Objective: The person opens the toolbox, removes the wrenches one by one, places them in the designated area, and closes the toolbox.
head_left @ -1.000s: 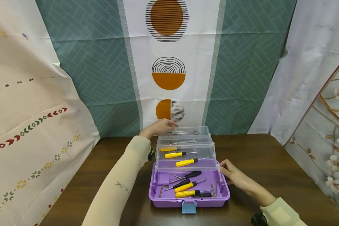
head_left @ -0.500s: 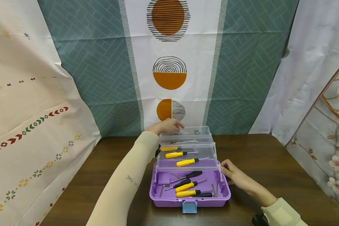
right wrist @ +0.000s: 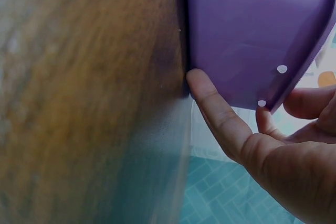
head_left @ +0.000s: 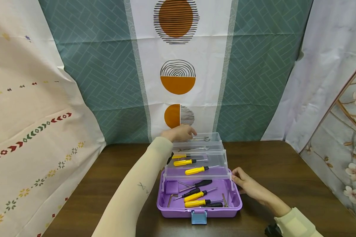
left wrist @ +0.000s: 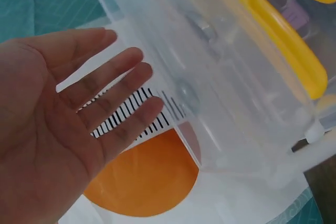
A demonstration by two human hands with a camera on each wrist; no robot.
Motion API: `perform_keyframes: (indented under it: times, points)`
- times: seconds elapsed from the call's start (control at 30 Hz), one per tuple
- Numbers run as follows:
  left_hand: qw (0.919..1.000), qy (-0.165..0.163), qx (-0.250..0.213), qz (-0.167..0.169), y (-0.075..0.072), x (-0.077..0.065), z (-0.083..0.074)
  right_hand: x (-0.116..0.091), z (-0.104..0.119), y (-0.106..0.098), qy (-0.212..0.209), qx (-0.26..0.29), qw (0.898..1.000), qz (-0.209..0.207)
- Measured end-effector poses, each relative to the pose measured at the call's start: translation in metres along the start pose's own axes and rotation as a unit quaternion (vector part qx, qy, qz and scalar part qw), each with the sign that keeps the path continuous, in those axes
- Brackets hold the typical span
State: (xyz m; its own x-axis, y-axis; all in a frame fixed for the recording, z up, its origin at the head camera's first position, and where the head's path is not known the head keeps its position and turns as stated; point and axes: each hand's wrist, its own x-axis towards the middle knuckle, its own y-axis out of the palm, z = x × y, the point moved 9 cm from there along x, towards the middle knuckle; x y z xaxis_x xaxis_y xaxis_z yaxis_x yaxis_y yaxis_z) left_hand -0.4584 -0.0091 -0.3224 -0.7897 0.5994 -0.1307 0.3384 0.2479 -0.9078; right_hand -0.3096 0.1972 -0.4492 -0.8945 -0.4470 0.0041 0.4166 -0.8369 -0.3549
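Observation:
In the head view an open purple toolbox [head_left: 178, 213] stands on the table, its clear stepped trays [head_left: 216, 158] raised at the back. My left hand [head_left: 179, 132] is at the top tray's left end, where a wrench [head_left: 206, 139] lies. Its fingers are extended, holding nothing, and the left wrist view shows the palm beside the clear plastic tray [left wrist: 231, 124]. My right hand [head_left: 247, 185] grips the toolbox's right back corner, thumb at the rim. In the right wrist view one finger [right wrist: 218, 108] lies along the purple side wall [right wrist: 247, 30], low by the table.
Yellow screwdrivers [head_left: 195, 170] lie in the lower trays and a second wrench [head_left: 192, 149] above them. Inside the box are yellow and black screwdrivers [head_left: 204, 182] and hex keys [head_left: 169, 200]. A blue latch [head_left: 199, 217] hangs in front. A patterned cloth [head_left: 106, 75] rises behind the table [head_left: 264, 161].
My left hand has shifted to the right along the top tray, covering more of the wrench there. My right hand stays at the toolbox's corner.

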Motion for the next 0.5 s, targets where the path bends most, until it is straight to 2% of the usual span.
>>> perform_keyframes:
  times: [0.13, 0.27, 0.5]
  points:
    - [0.9998, 0.001, 0.019, -0.01, 0.0026, 0.0019, -0.0042, 0.0001, -0.0004, -0.0005, -0.001, 0.001, 1.0, -0.001]
    - [0.9997, -0.001, 0.018, -0.016, 0.0024, 0.0038, -0.0044, 0.0002, -0.0006, -0.001, -0.003, 0.005, 1.0, 0.0]
    - [0.9998, 0.001, 0.018, -0.009, 0.0019, 0.0048, -0.0065, 0.0003, 0.0005, -0.0003, -0.004, 0.008, 1.0, 0.005]
